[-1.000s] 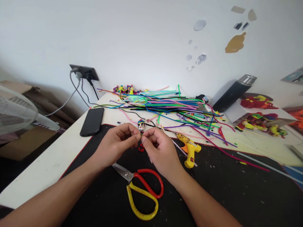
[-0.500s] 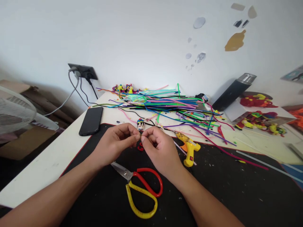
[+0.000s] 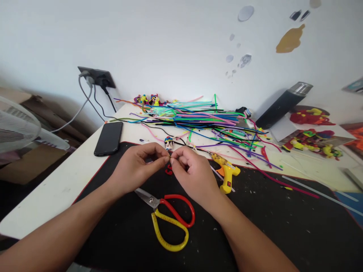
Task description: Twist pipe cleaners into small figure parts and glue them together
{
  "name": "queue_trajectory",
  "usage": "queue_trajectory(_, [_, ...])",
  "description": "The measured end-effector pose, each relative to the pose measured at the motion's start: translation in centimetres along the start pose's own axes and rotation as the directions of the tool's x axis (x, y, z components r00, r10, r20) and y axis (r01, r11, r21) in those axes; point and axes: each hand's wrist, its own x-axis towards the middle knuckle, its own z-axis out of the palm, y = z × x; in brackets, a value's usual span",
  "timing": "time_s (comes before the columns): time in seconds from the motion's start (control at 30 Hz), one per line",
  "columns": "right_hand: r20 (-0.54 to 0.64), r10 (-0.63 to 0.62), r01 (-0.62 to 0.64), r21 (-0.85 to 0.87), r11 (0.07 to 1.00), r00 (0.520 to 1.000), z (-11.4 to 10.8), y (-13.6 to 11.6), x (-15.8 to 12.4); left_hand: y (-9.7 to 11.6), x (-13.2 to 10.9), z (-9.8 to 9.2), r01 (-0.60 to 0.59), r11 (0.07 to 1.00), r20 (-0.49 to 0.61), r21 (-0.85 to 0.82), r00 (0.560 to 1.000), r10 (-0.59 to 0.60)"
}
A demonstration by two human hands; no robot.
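Observation:
My left hand (image 3: 138,166) and my right hand (image 3: 193,172) meet fingertip to fingertip above the black mat (image 3: 119,230). Both are closed in a pinch on something very small between them, too tiny to name. Just beyond the fingertips stands a small figure head (image 3: 168,143) with a white face and a blue and yellow top. Partly behind my fingers, a red curled piece (image 3: 168,170) lies on the mat. Scissors (image 3: 167,217) with one red and one yellow handle rest below my hands, their blade tips hidden by my left hand.
A yellow glue gun (image 3: 227,173) lies right of my right hand. Behind it spreads a heap of coloured pipe cleaners (image 3: 204,121). A phone (image 3: 109,138) is at the left, a dark thermos (image 3: 279,107) at the right, with finished figures (image 3: 309,143) near it. A fan (image 3: 19,122) stands far left.
The camera view has tilted slightly, so the tabletop things sit a little higher in the picture. Both hands keep their fingertips together, pinching as before.

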Motion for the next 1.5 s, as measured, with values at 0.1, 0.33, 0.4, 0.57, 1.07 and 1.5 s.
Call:
queue_trajectory(0.1, [-0.004, -0.014, 0.014, -0.041, 0.999, 1.0, -0.16, -0.07, 0.03, 0.01, 0.02, 0.03, -0.024, 0.998, -0.02, 0.052, 0.999, 0.025])
queue_trajectory(0.33, [0.015, -0.031, 0.033, -0.137, 0.99, 0.999, -0.31, -0.07, 0.08, 0.21, 0.04, 0.16, -0.094, 0.99, -0.038, 0.102, 0.994, 0.098])
queue_trajectory(0.4, [0.021, -0.042, 0.044, -0.156, 0.987, 0.999, -0.32, 0.05, 0.13, 0.08, 0.05, 0.21, -0.124, 0.982, -0.038, 0.14, 0.991, 0.131])
queue_trajectory(0.57, [0.035, -0.055, 0.061, -0.195, 0.979, 0.998, -0.38, 0.26, 0.27, -0.29, 0.12, 0.19, -0.21, 0.953, -0.023, 0.219, 0.975, 0.22])
queue_trajectory(1.07, [-0.008, -0.037, 0.036, -0.129, 0.991, 0.999, 0.17, 0.36, 0.13, 0.05, 0.19, 0.08, -0.105, 0.991, 0.006, 0.081, 0.994, 0.105])
queue_trajectory(1.5, [-0.043, 0.053, -0.049, 0.104, 0.993, 0.998, 0.46, 0.26, 0.12, -0.53, 0.75, 0.18, 0.194, 0.895, 0.129, -0.402, 0.98, -0.154])
